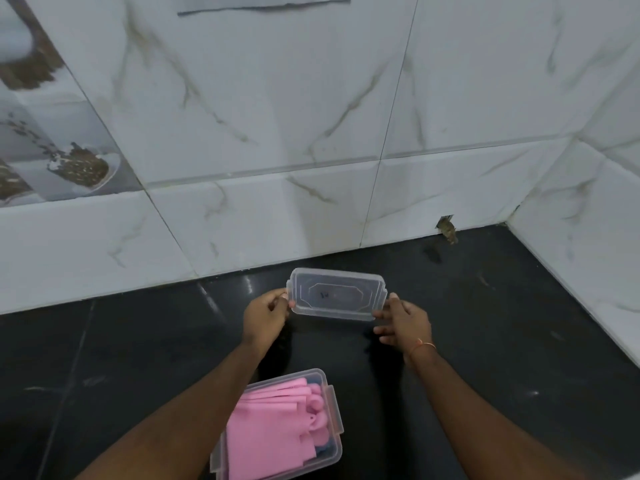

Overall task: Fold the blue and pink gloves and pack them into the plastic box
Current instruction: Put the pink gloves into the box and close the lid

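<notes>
A clear plastic lid (336,294) is held above the dark countertop, near the wall. My left hand (266,315) grips its left end and my right hand (403,322) grips its right end. Below, near the front edge, stands the clear plastic box (334,415), lidless. Folded pink gloves (273,424) fill most of it. A bit of blue glove (325,448) shows under the pink at the box's right side. My left forearm crosses over the box's left side.
The countertop (485,341) is black and glossy. White marble-pattern wall tiles (277,133) rise behind it and along the right side. A small chipped hole (448,232) sits at the wall's base, back right.
</notes>
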The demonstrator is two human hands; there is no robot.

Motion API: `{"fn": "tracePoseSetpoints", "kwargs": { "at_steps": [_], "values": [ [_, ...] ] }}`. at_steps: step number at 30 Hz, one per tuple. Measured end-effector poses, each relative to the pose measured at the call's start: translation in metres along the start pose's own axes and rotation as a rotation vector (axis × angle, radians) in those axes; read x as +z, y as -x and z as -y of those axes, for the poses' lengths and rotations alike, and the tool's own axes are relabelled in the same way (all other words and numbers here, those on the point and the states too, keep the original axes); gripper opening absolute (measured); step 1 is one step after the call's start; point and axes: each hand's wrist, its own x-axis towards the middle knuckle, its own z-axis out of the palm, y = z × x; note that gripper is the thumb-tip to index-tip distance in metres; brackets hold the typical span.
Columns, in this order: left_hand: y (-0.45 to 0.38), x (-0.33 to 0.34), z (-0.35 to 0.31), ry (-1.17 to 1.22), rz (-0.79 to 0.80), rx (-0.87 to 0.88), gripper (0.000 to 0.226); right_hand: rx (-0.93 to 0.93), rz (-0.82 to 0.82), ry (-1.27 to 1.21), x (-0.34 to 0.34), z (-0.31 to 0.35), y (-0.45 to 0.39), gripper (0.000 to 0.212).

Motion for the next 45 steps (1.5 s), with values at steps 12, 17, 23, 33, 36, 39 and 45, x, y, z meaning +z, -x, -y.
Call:
{"fn": "tracePoseSetpoints", "kwargs": {
  "at_steps": [12, 17, 23, 33, 36, 39, 45],
  "values": [
    [0.067, -0.094, 0.013, 0.329, -0.045, -0.118, 0.029, -0.037, 0.217, -0.065, 0.032, 0.001, 0.083, 0.034],
    [0.117, -0.131, 0.029, 0.273, 0.054, -0.157, 0.017, -0.083, 0.259, 0.049, 0.037, -0.014, 0.114, 0.027],
    [0.166, -0.147, 0.054, 0.091, 0.044, -0.138, 0.002, -0.094, 0.272, 0.237, 0.033, -0.037, 0.138, 0.028],
    [0.200, -0.142, 0.076, -0.089, -0.014, -0.077, 0.016, -0.280, 0.127, 0.610, 0.031, -0.058, 0.150, 0.022],
    [0.200, -0.138, 0.079, -0.081, -0.020, -0.097, 0.011, -0.345, 0.093, 0.716, 0.032, -0.057, 0.150, 0.025],
    [0.199, -0.134, 0.081, -0.067, -0.029, -0.137, 0.007, -0.389, 0.069, 0.813, 0.034, -0.056, 0.150, 0.026],
    [0.195, -0.131, 0.083, -0.005, -0.021, -0.210, 0.012, -0.400, 0.098, 0.956, 0.033, -0.058, 0.143, 0.028]
  ]
}}
